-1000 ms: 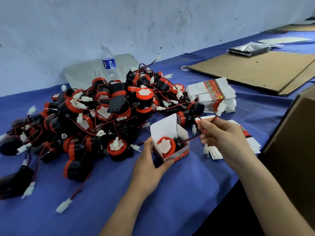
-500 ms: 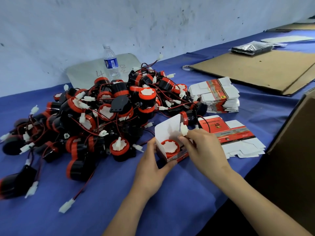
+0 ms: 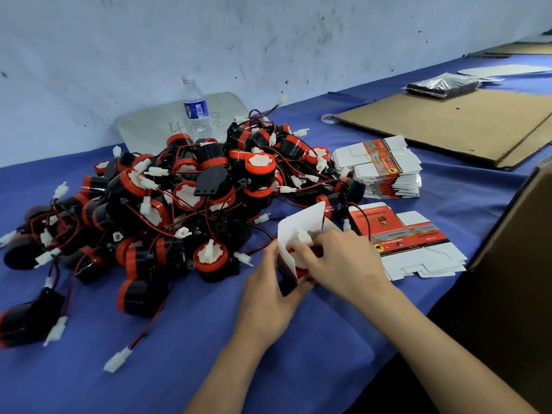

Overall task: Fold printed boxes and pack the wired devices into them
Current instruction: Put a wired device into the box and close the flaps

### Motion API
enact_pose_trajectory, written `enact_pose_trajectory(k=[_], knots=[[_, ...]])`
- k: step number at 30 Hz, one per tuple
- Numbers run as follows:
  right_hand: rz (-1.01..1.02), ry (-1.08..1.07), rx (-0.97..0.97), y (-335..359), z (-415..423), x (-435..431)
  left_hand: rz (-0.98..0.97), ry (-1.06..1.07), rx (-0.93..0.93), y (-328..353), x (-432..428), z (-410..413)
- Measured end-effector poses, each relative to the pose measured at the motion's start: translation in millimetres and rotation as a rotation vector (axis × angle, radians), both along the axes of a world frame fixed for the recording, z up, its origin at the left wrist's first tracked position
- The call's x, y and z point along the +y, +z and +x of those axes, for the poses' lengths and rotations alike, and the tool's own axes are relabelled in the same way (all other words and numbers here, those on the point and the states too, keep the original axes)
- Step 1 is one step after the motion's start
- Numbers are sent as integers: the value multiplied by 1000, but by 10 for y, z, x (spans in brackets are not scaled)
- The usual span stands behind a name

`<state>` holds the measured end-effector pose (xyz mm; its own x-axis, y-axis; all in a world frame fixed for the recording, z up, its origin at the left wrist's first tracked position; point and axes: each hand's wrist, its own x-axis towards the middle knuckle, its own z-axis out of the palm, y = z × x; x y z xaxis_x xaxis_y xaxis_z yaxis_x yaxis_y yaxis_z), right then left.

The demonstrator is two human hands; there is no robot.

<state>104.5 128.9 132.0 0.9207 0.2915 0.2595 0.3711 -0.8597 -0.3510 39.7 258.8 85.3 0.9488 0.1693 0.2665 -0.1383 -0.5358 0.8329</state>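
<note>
Left hand (image 3: pixel 268 297) gripped open box (image 3: pixel 294 231) at left wall, thumb and fingers curled round it. Right hand (image 3: pixel 343 264) reached into box mouth, fingertips pinching white connector (image 3: pixel 303 236). Box stood upright on blue cloth (image 3: pixel 209 354), just before pile of wired devices (image 3: pixel 185 198). Flat boxes (image 3: pixel 418 243) lay at its right.

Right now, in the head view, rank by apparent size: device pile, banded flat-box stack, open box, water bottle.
1. device pile
2. banded flat-box stack and open box: alike; the box is nearer and partly covered, so unranked
3. water bottle, farthest back
</note>
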Motion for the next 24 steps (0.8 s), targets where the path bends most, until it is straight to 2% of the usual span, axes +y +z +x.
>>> enact_pose_trajectory(k=[5, 10, 12, 15, 18, 22, 24], knots=[[-29, -51, -4, -5, -38, -66, 17, 22, -18, -10, -9, 6], [-210, -39, -90, -65, -85, -67, 29, 35, -41, 22, -47, -18], [-196, -55, -58, -63, -84, -52, 160, 68, -147, 52, -64, -37], [-220, -10, -7, -78, -96, -47, 529, 111, -333, 82, -109, -49], [-254, 13, -2, -82, -111, -73, 697, 91, -340, 107, -197, -49], [-209, 84, 19, -87, -140, -129, 626, 115, -229, 131, -235, -37], [-145, 80, -30, -87, -209, -147, 552, 100, -190, 139, -229, -41]])
